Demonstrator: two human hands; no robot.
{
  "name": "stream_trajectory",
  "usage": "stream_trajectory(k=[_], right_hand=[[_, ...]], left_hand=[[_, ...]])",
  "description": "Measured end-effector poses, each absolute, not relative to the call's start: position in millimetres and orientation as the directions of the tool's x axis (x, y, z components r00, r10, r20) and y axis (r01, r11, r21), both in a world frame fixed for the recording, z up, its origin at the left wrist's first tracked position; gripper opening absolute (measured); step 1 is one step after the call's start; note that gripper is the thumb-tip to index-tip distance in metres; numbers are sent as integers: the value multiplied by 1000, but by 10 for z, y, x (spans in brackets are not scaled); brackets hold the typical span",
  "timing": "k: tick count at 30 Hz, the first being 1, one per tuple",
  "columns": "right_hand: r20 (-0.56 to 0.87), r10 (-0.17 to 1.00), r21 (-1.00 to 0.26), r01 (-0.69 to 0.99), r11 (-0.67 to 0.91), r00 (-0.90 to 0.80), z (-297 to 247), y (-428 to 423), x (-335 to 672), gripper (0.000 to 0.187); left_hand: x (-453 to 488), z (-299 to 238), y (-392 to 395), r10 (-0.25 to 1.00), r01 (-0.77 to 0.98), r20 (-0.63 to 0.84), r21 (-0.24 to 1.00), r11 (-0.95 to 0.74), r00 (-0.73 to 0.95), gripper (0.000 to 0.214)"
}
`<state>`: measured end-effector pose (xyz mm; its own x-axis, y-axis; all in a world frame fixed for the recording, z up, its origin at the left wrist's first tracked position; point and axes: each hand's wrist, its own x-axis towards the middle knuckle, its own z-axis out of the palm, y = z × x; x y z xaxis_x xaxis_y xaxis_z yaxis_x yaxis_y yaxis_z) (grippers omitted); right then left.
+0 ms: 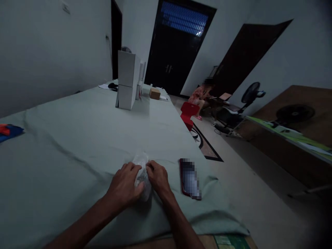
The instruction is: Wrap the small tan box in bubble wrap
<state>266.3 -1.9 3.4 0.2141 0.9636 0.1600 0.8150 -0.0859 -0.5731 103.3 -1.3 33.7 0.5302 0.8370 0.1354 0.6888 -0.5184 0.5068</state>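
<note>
A clear plastic bag (142,159) with something greyish inside lies on the pale green cloth (90,138) in front of me. My left hand (125,185) grips the bag's left side, thumb below and fingers above. At the upper right edge of the bag, my right hand (157,177) is closed, its fingertips pinching the plastic. What the bag contains is too dim and too covered to make out. To the right of my right hand lies a phone (189,178) in a dark red case, apart from both hands.
White boxes (126,79) stand stacked farther along the cloth, with a small brown box (155,93) beside them. A blue and orange item (10,132) lies at the left edge. Past the table's right edge are a red chair (188,112), a seated person (198,95) and fans (251,92).
</note>
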Motion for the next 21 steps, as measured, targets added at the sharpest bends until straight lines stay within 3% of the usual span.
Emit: stream_trajectory(k=[3,7,12,21], right_hand=[[174,957,-709,704,-41,231,-44,-24,2701,18],[195,949,-817,576,18,246,-104,-11,2736,21],[220,943,-900,424,98,250,-119,7,2759,26],[131,930,-953,302,23,343,-214,78,2872,29]], left_hand=[[1187,320,115,850,780,45,376,-501,524,33],[1311,257,257,853,795,0,362,-486,522,30],[1360,196,372,889,781,-29,491,-386,457,24],[979,139,669,960,684,-31,708,-175,277,5]])
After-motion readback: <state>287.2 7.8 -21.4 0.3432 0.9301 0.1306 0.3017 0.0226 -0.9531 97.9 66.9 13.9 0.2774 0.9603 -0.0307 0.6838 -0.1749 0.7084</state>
